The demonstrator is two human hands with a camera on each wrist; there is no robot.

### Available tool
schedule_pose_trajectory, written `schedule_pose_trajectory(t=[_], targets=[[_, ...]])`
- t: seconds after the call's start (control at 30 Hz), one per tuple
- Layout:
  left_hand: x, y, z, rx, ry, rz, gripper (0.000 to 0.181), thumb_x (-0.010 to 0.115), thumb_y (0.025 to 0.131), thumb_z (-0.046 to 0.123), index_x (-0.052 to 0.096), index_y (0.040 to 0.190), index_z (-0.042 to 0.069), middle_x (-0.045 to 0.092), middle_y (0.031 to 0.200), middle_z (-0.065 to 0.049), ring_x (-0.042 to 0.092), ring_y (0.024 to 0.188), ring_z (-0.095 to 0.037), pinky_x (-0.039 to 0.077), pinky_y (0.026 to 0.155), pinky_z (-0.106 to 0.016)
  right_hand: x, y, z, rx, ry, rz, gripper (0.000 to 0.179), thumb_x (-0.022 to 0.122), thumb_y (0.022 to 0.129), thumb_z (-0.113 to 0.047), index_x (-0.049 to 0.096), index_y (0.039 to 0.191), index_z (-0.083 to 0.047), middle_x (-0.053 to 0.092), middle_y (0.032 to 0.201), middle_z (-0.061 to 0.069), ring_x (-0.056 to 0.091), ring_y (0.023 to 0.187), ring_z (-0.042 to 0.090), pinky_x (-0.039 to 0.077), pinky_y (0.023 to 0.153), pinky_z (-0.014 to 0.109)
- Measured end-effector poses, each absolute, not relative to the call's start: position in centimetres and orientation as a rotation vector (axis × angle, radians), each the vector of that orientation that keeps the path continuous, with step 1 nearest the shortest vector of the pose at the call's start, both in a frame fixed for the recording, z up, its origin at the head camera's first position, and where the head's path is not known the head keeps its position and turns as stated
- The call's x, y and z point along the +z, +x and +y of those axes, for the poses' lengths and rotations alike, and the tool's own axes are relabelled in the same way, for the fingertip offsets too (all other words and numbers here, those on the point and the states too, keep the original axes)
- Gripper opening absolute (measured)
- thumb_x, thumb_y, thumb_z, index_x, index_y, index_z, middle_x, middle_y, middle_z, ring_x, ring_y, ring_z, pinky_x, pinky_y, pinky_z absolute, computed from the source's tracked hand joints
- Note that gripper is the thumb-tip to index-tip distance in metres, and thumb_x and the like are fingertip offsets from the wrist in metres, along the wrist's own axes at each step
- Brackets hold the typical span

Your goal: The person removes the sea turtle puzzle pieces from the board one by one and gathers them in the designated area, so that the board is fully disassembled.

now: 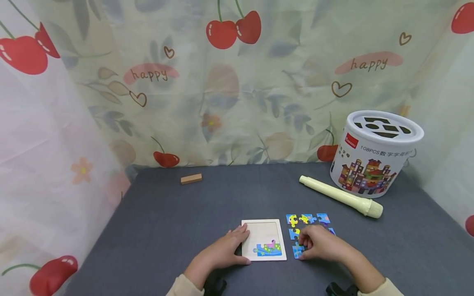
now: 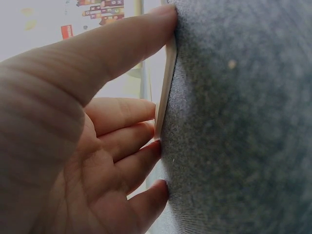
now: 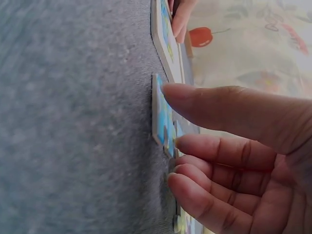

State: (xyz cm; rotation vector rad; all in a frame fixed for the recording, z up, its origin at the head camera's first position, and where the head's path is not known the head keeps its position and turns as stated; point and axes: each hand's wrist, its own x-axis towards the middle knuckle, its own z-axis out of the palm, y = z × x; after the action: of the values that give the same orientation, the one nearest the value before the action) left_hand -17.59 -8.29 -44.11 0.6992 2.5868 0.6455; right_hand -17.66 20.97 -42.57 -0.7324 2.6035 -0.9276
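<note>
A square wooden puzzle tray (image 1: 260,230) lies on the dark table, a joined strip of puzzle pieces (image 1: 269,249) along its near side. My left hand (image 1: 225,248) rests at its left side, fingers spread. The left wrist view shows its thumb (image 2: 141,34) at the tray's edge (image 2: 165,87) and fingertips against the same edge. To the right, my right hand (image 1: 326,243) is over loose pieces. Its thumb and index finger pinch a blue puzzle piece (image 3: 160,114) across its length, close to the cloth; the other fingers are curled.
Several loose puzzle pieces (image 1: 306,218) lie in rows right of the tray, some hidden beneath my right hand. Behind them are a pale yellow toy microphone (image 1: 340,196) and a white lidded bucket (image 1: 374,156). A small wooden block (image 1: 191,179) lies at the back left. Printed curtains surround the table.
</note>
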Motion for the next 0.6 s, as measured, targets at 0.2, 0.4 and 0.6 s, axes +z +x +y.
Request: schedule_pose_trajectory(t=[0.2, 0.4, 0.6], targets=[[-44.2, -17.6, -8.4, 0.649, 0.72, 2.597, 0.078, 0.073, 0.078, 0.037, 0.039, 0.142, 0.006, 0.026, 0.154, -0.005, 0.022, 0.143, -0.019, 0.021, 0.115, -0.045, -42.2, -18.2, 20.1, -0.922, -0.754, 2.63, 0.027, 0.081, 0.068, -0.018, 0.061, 0.081, -0.006, 0.054, 0.069, -0.002, 0.045, 0.062, 0.002, 0.041, 0.055, 0.02], [-44.1, -17.6, -8.5, 0.65, 0.727, 2.596, 0.078, 0.073, 0.079, 0.037, 0.039, 0.142, 0.006, 0.026, 0.154, -0.006, 0.022, 0.143, -0.02, 0.021, 0.115, -0.045, -41.8, -18.9, 18.2, -0.9, -0.745, 2.626, 0.025, 0.08, 0.07, -0.016, 0.062, 0.083, -0.006, 0.053, 0.07, -0.001, 0.046, 0.062, 0.005, 0.04, 0.055, 0.02], [-43.9, -17.5, -8.5, 0.649, 0.727, 2.59, 0.077, 0.072, 0.079, 0.037, 0.039, 0.141, 0.006, 0.027, 0.154, -0.007, 0.024, 0.143, -0.022, 0.021, 0.114, -0.046, -41.9, -19.5, 15.9, -0.947, -0.775, 2.575, 0.023, 0.079, 0.07, -0.012, 0.062, 0.083, -0.004, 0.053, 0.068, 0.001, 0.045, 0.061, 0.005, 0.04, 0.055, 0.02]])
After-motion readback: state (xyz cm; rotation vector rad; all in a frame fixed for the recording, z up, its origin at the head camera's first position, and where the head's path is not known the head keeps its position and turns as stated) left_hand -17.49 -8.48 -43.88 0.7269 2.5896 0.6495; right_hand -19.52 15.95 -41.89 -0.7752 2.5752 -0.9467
